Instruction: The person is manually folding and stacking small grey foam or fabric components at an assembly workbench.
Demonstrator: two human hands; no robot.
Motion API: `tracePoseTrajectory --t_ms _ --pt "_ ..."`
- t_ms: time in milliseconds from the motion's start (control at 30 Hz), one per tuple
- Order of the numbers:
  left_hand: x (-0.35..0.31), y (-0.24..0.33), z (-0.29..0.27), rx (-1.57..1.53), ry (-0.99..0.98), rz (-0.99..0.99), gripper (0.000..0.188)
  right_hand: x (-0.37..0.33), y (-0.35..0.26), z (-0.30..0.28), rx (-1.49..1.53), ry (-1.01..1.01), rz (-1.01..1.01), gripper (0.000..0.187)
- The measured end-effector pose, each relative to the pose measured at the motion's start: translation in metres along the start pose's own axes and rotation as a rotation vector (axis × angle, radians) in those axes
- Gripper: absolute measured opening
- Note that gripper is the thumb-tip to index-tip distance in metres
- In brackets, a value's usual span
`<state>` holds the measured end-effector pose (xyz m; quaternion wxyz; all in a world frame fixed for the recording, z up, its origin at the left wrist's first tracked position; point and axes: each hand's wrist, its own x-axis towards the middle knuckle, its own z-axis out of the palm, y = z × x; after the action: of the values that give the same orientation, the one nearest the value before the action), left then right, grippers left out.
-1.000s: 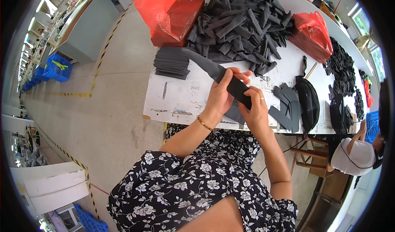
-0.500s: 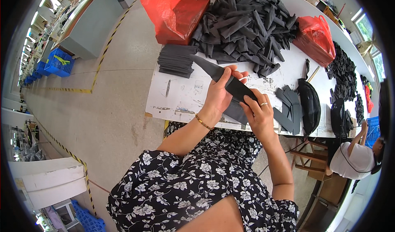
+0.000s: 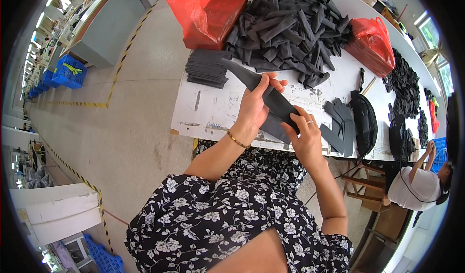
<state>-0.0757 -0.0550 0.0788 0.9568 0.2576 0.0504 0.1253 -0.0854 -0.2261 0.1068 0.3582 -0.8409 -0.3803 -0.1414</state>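
A flat black strip of cloth-like material, tapering to a point at its upper left end, is stretched between my two hands above the table edge. My left hand grips it around the middle, thumb on top and fingers behind. At the strip's lower right end, my right hand pinches it between thumb and fingers. Beneath the hands another dark flat piece lies on the table, partly hidden. A neat stack of folded black strips sits to the left of the held strip's tip.
On the white table lies a big heap of black strips, between a red plastic bag and another red bag. To the right are loose flat dark pieces and a black pouch. A person sits farther right.
My hands and the strip have shifted only slightly. The fingers of my right hand sit a little differently on the strip's lower end; both hands keep hold of it.
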Motion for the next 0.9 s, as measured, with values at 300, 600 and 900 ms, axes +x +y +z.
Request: tracePoseTrajectory --t_ms 300,600,900 --pt "-0.004 -0.011 0.007 -0.079 0.014 -0.012 0.023 0.004 0.003 0.004 -0.083 0.109 -0.139 0.018" --pt "-0.014 -0.034 -0.002 -0.309 -0.041 -0.167 0.025 0.024 -0.003 0.033 -0.137 0.092 -0.222 0.017" --pt "-0.013 -0.022 -0.003 -0.168 -0.001 -0.106 0.026 0.018 0.006 0.02 -0.014 -0.033 -0.145 0.017"
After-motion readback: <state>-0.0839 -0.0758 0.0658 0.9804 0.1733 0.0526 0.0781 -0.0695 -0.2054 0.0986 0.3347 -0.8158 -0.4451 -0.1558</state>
